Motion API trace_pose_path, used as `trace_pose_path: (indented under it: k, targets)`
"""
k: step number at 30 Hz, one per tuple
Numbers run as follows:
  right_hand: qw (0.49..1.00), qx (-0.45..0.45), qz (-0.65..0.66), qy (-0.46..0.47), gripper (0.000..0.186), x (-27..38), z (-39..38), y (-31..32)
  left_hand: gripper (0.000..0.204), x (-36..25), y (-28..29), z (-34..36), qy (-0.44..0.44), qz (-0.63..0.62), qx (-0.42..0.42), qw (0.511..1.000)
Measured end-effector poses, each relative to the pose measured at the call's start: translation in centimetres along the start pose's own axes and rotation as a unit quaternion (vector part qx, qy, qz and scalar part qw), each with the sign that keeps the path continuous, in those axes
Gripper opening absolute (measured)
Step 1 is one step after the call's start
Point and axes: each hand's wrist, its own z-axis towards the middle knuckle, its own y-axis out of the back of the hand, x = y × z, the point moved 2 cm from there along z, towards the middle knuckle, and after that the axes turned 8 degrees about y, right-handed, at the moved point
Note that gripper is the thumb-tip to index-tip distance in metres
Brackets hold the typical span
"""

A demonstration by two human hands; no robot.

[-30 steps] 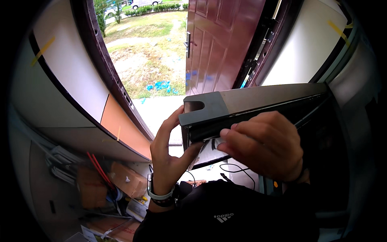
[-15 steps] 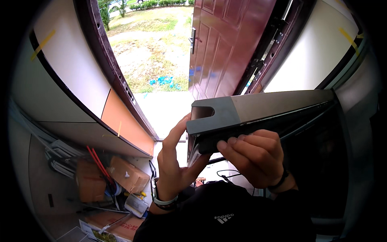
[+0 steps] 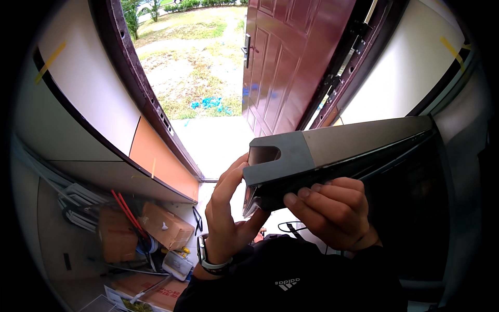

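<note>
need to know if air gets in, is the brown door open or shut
Open. The brown door is swung wide off its frame, and grass and a sunlit threshold show through the gap.

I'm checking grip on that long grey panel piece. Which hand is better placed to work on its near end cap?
Probably the left hand: it cups the notched end of the grey panel, fingers free at the edge. The right hand grips underneath, carrying the length.

A dark red panelled door (image 3: 291, 62) is seen swung open, with grass and bare ground (image 3: 192, 57) lit beyond it. Blue scraps (image 3: 210, 103) are scattered on the grass. Cardboard boxes (image 3: 163, 226) and red rods (image 3: 125, 205) are heaped on the floor (image 3: 52, 244) at lower left.
</note>
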Motion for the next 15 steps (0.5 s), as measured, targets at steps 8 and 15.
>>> trace_pose_path:
  k: [8, 15]
  targets:
    - [0.999, 0.031, -0.011, 0.005, 0.016, -0.1, 0.4, 0.2, 0.073, -0.3, 0.3, 0.5, -0.013, 0.001, 0.008, 1.0]
    - [0.993, 0.102, -0.052, -0.031, 0.039, -1.5, 2.1, 0.5, 0.084, -0.5, 1.0, 1.1, 0.001, 0.008, 0.023, 1.0]
